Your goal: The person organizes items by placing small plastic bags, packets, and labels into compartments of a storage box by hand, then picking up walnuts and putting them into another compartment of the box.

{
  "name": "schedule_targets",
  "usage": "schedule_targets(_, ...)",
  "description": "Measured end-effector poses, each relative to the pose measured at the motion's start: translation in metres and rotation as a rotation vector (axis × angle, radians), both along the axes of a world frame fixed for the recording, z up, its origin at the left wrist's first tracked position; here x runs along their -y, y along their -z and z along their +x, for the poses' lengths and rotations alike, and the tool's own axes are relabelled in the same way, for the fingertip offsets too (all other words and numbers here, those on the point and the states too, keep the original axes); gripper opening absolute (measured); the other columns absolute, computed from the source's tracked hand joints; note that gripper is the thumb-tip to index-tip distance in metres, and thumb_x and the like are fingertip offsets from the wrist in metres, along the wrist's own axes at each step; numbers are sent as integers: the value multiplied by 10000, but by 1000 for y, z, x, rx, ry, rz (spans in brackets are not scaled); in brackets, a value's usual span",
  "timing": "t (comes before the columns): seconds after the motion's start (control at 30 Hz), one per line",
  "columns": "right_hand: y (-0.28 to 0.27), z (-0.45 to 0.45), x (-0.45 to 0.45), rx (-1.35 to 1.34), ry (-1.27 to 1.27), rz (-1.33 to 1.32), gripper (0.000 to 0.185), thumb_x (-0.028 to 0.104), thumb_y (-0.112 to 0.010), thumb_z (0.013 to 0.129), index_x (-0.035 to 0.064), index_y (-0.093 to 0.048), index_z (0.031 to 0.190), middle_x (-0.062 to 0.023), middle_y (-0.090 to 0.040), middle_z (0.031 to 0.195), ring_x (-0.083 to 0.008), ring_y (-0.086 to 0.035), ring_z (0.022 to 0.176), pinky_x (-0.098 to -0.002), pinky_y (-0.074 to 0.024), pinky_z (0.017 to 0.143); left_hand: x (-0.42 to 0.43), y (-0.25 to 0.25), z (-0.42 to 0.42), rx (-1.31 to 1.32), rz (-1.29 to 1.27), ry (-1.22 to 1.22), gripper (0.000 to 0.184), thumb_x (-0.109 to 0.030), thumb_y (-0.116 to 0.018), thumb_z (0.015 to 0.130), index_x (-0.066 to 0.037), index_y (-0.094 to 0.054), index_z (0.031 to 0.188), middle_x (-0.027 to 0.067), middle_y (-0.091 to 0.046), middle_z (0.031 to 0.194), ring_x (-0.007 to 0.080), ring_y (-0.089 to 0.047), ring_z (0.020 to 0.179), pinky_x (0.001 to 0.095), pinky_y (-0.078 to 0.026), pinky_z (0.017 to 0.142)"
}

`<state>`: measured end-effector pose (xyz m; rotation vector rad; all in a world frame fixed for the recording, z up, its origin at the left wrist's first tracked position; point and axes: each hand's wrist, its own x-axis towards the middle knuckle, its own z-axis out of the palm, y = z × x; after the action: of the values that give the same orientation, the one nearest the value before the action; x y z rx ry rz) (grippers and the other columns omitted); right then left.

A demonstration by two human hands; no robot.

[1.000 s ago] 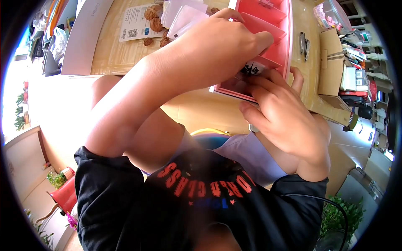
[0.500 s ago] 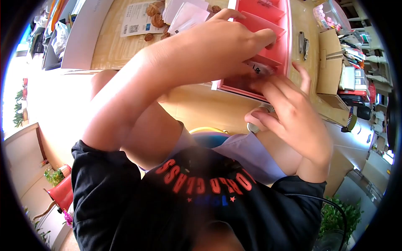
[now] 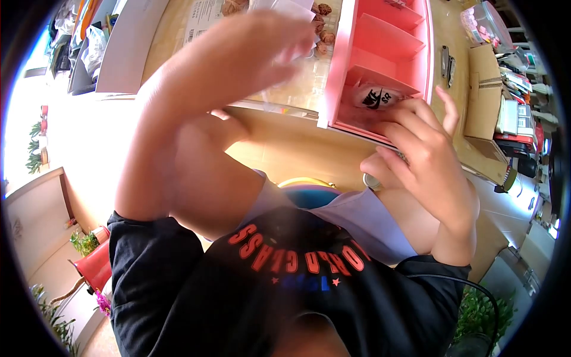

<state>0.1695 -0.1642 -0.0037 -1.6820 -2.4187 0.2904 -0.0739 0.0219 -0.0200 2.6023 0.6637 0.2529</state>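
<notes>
R hand (image 3: 416,131): fingers loosely spread, reaching over the near wall into the near slot (image 3: 351,116) of the pink box (image 3: 340,65); thumb well apart, outside. Fingertips are at the low R edge of the bag (image 3: 376,97), partly hidden; no firm pinch shows. The bag (clear, black print) sits in that slot by the divider (image 3: 386,80), print side up; can't tell if it's flat underneath.

L hand (image 3: 291,44): off the box, over the desk (image 3: 169,30) by the white sachets (image 3: 288,7) & walnuts (image 3: 326,37). Motion blur; fingers look part curled, but can't tell how far, or if anything's in them.

Step in hand, my read: R hand settling the bag in the slot. To do it well: use fingertip pads, light pressure, push from the low edge twd the divider so the film doesn't ride up. Smooth corners down below the rim; go easy on the divider, prob. thin & likely to flex. Thumb on the outer wall would steady the box. Lift fingers straight up, b/c film may cling. L hand: keep low & slow nr the walnuts; they'd roll if knocked. Check that just one sachet is taken at a time.
</notes>
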Motion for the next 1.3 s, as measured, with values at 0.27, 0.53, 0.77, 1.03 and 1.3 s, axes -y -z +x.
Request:
schedule_targets(0.27,-9,-4,-4,-64,62,-17,291,103,-802,776,41,-688,1036,-74,-667,957,-249,-621,1044,-526,-302,1104,34,23,-16,-191,216,35,395,-79,-758,809,-43,-578,1159,121,-587,1093,326,-581,1109,409,-520,954)
schedule_targets(0.53,-18,4,-14,-225,26,18,236,118,-777,833,-9,-698,1016,-120,-677,957,-244,-639,886,-336,-473,830,-2,-14,-24,192,-321,-43,161,-50,-567,965,-6,-696,1050,120,-689,936,232,-702,913,346,-527,827)
schedule_targets(0.77,-17,-29,-29,-882,333,13,191,79,-670,994,-39,-650,1143,-7,-642,942,-76,-604,876,-229,-475,792,10,-34,6,450,-546,128,580,74,-515,922,-35,-437,1487,94,-557,1108,161,-584,989,286,-511,811)
schedule_targets(1.03,-17,-5,-36,-1078,357,-214,171,106,-635,980,-3,-629,1111,-8,-605,927,-62,-575,854,-203,-460,751,26,-56,37,783,-660,58,515,51,-674,921,4,-496,1402,101,-611,1198,89,-590,1017,246,-521,848)
schedule_targets(1.3,-14,-14,-33,-1285,407,-182,245,161,-606,998,-24,-624,1157,-39,-689,958,-70,-616,852,-213,-458,729,9,-36,52,658,-890,-30,373,-48,-793,911,44,-586,1207,76,-716,987,91,-688,920,241,-586,842)
